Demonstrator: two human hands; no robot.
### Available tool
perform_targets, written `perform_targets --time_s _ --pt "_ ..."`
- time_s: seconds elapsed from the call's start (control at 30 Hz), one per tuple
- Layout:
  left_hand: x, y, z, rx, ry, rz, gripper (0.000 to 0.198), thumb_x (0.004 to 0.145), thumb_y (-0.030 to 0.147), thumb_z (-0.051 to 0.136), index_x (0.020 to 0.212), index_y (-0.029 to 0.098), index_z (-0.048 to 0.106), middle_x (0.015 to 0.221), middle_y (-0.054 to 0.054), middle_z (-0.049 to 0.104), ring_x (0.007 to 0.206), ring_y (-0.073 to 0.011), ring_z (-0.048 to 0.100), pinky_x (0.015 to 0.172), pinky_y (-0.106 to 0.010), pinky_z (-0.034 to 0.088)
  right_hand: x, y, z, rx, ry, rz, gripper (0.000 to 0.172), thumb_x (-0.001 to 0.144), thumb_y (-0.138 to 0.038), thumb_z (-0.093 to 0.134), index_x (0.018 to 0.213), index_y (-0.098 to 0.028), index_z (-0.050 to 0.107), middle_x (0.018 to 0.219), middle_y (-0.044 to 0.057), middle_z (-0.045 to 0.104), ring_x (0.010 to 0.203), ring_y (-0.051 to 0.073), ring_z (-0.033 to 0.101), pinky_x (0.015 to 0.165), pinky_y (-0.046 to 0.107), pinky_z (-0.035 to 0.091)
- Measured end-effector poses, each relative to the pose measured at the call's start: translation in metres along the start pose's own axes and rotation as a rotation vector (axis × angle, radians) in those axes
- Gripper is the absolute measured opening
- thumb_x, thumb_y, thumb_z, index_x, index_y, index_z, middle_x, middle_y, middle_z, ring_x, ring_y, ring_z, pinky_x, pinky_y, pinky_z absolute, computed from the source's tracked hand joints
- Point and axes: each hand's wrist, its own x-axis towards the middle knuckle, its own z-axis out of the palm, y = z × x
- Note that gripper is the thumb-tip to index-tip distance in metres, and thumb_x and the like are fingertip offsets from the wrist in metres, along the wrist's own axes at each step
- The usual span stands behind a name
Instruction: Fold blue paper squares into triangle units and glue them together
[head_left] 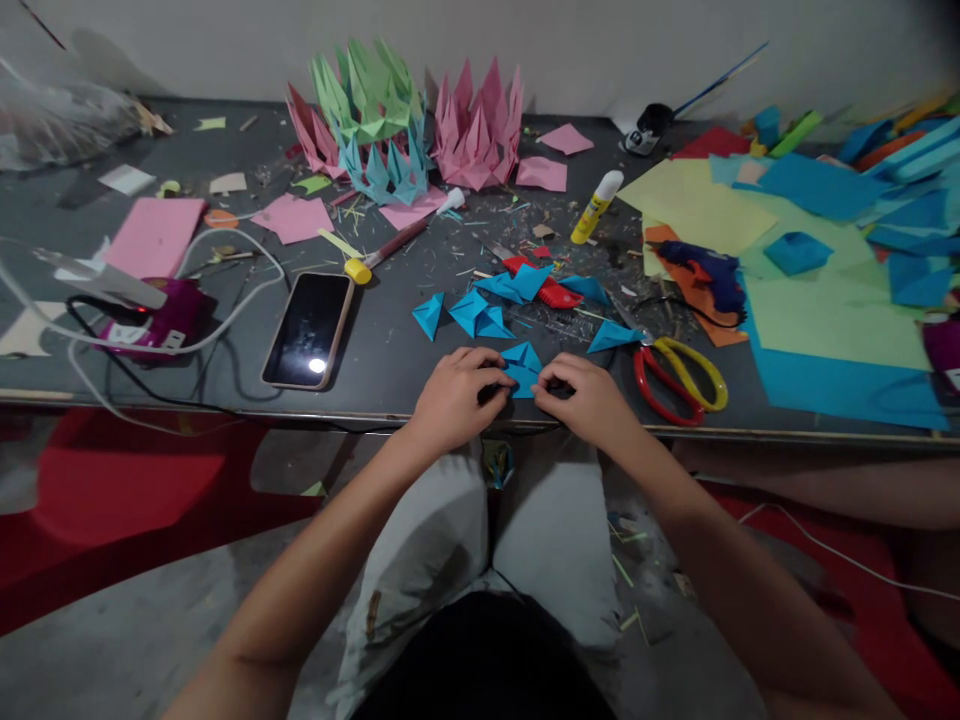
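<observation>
Pinching the blue folded paper (523, 366) at lower centre, left hand (452, 397) and right hand (587, 400) may skew its crease if either slips.

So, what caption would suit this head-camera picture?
Left hand and right hand pinch a folded blue paper piece at the near edge of the dark table, between a phone and red-and-yellow scissors.

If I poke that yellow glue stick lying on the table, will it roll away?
Probably: the glue stick is round and lies on its side on the table. Paper scraps around it might stop it. It looks small, so likely light.
</observation>
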Motion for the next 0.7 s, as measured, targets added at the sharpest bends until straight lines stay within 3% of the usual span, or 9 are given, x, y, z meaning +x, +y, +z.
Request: perform_targets --time_s 0.2,0.7 --pt "0.003 0.003 0.005 0.01 0.048 -0.074 0.015 0.078 0.034 0.06 0.08 0.022 0.067 0.1 -0.003 0.061 0.09 -0.0198 0.053 0.079 -0.035 0.04 0.0 0.002 0.002 0.011 0.014 -0.008 0.014 0.073 -0.018 0.054 0.061 -0.021 0.048 0.065 -0.001 0.049 0.067 0.016 0.05 0.063 0.027 0.037" --pt "0.001 0.011 0.011 0.059 0.066 -0.13 0.01 0.076 0.028 0.062 0.081 0.02 0.064 0.101 -0.004 0.059 0.093 -0.0216 0.051 0.081 -0.036 0.04 0.001 0.0 0.001 -0.028 -0.017 -0.005 0.016 0.073 -0.02 0.057 0.062 -0.022 0.045 0.067 -0.001 0.046 0.069 0.016 0.049 0.063 0.028 0.036"
